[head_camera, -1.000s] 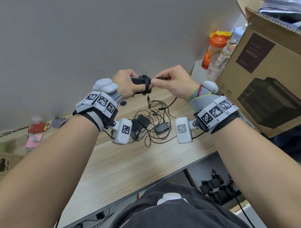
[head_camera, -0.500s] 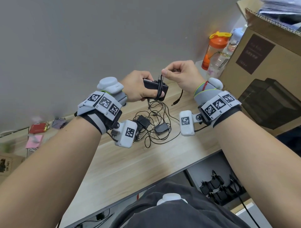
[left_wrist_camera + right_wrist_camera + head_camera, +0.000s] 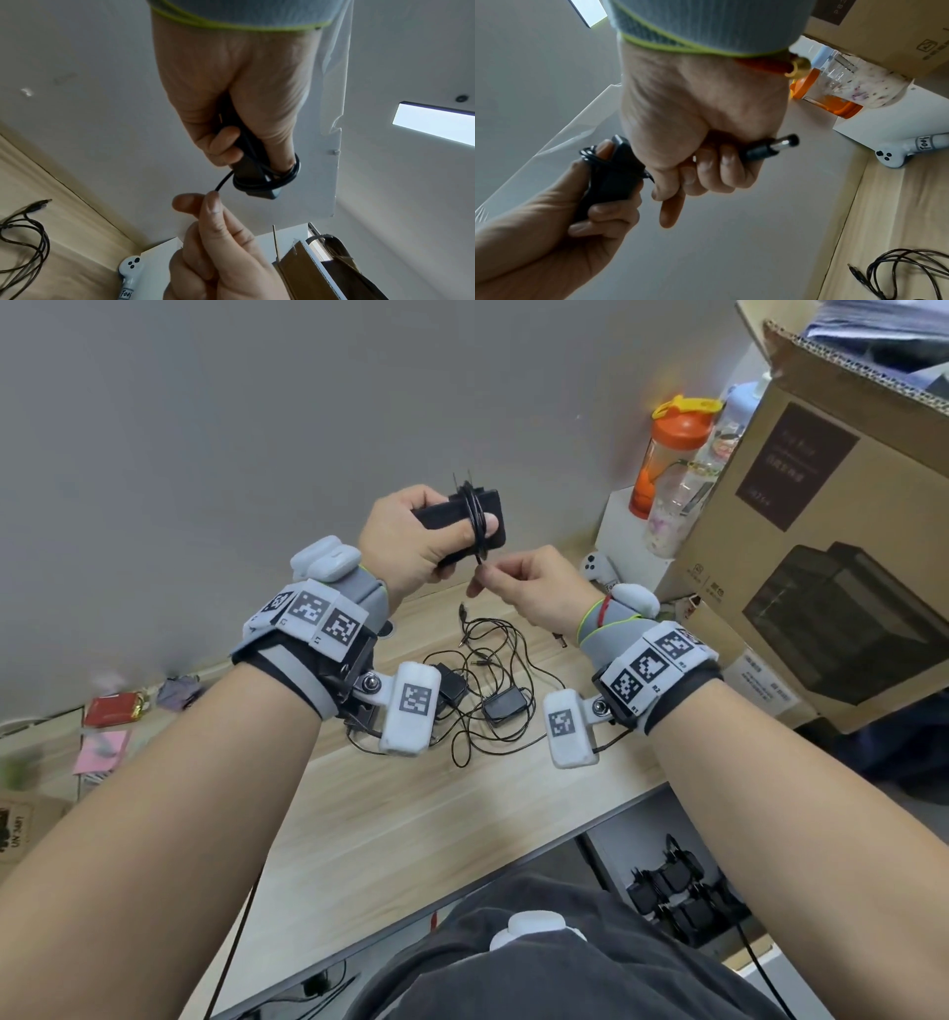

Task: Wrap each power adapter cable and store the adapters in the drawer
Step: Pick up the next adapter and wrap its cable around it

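Left hand grips a black adapter held up above the desk, thumb pressed over the cable coiled round its body. Right hand just below, fingers curled, pinches the cable's free end; barrel plug sticks out of the fist. More adapters sit on the desk in tangled cords. Several wrapped ones lie in the open drawer below.

The white game controller carries handwritten "Tool"; the right wristband's tags read "R1", "R2".
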### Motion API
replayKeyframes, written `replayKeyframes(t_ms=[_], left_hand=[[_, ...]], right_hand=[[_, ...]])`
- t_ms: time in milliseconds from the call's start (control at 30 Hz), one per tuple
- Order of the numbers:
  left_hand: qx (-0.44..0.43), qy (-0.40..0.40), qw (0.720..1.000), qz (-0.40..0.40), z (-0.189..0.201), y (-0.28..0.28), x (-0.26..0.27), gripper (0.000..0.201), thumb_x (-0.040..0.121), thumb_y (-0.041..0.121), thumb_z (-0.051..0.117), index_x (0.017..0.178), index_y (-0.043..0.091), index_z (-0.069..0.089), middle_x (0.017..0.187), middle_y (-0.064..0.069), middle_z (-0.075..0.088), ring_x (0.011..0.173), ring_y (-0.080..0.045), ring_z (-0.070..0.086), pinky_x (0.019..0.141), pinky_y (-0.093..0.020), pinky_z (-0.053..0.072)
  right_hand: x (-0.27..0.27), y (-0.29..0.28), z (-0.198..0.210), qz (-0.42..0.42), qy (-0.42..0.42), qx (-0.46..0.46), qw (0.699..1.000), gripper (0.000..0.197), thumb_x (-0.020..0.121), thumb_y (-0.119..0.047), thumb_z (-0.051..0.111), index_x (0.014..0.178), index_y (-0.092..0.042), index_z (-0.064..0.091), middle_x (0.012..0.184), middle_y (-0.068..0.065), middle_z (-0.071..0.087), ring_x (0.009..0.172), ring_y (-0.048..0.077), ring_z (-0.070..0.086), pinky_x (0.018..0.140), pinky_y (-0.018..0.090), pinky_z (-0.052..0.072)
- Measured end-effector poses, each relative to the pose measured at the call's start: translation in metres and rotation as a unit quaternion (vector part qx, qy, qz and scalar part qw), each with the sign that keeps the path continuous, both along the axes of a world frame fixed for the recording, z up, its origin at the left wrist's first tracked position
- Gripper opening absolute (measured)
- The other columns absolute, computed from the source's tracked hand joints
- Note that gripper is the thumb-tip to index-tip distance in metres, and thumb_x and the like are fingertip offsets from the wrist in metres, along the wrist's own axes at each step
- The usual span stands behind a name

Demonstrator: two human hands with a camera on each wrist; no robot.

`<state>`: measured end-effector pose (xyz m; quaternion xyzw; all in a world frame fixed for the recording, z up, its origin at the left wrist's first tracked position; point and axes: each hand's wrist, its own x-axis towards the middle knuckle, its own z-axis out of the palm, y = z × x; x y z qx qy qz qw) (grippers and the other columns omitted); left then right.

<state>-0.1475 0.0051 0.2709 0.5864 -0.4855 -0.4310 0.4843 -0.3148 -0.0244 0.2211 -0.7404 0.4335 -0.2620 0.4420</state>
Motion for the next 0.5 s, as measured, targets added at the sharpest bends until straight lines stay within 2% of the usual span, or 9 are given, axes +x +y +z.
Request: replayKeyframes(t_ms=[67, 200, 367, 433, 500], left_hand=[[-0.001, 0.0, 1.0, 0.022, -0.002, -0.003, 0.002, 0.037, 0.073, 0.025, 0.086, 0.074, 0.015, 0.051, 0.065, -0.006, 0.059, 0.044, -0.019, 0.048, 0.047, -0.027, 0.038], [0.004, -0.037, 0.997, 0.07, -0.008, -0.007, 0.009, 0.04, 0.07, 0.029, 0.087, 0.074, 0.015, 0.05, 0.066, -0.006, 0.061, 0.042, -0.017, 0.049, 0.042, -0.024, 0.038], [0.041, -0.155, 0.982, 0.099, -0.016, -0.007, 0.021, 0.043, 0.062, 0.045, 0.087, 0.077, 0.022, 0.054, 0.069, 0.002, 0.068, 0.046, -0.017, 0.058, 0.049, -0.028, 0.047], [0.066, -0.198, 0.975, 0.08, -0.019, -0.004, 0.023, 0.043, 0.061, 0.049, 0.086, 0.08, 0.024, 0.057, 0.07, 0.002, 0.072, 0.049, -0.014, 0.066, 0.051, -0.028, 0.049], [0.084, -0.209, 0.973, 0.059, -0.022, -0.002, 0.021, 0.042, 0.061, 0.047, 0.086, 0.083, 0.023, 0.059, 0.072, -0.001, 0.074, 0.057, -0.015, 0.071, 0.054, -0.034, 0.054]], right_hand=[[0.002, 0.002, -0.002, 0.007, 0.002, 0.011, 1.0, 0.03, 0.1, -0.034, 0.054, 0.093, -0.016, 0.077, 0.058, 0.001, 0.022, 0.041, 0.007, 0.02, 0.042, 0.015, 0.019], [0.006, 0.007, 0.001, 0.021, 0.022, 0.009, 0.999, 0.026, 0.099, -0.029, 0.057, 0.097, -0.014, 0.078, 0.053, -0.008, 0.023, 0.042, 0.007, 0.02, 0.043, 0.018, 0.019], [0.011, 0.01, 0.01, 0.031, 0.047, -0.005, 0.998, 0.022, 0.096, -0.03, 0.062, 0.095, -0.016, 0.079, 0.052, -0.009, 0.028, 0.045, 0.006, 0.024, 0.046, 0.02, 0.023], [0.011, 0.008, 0.015, 0.011, 0.038, -0.014, 0.999, 0.021, 0.092, -0.031, 0.066, 0.091, -0.014, 0.079, 0.046, -0.011, 0.034, 0.042, 0.005, 0.029, 0.045, 0.016, 0.026], [0.01, 0.005, 0.018, -0.013, 0.024, -0.023, 0.999, 0.021, 0.089, -0.031, 0.07, 0.085, -0.012, 0.079, 0.046, -0.011, 0.046, 0.041, 0.002, 0.036, 0.047, 0.013, 0.031]])
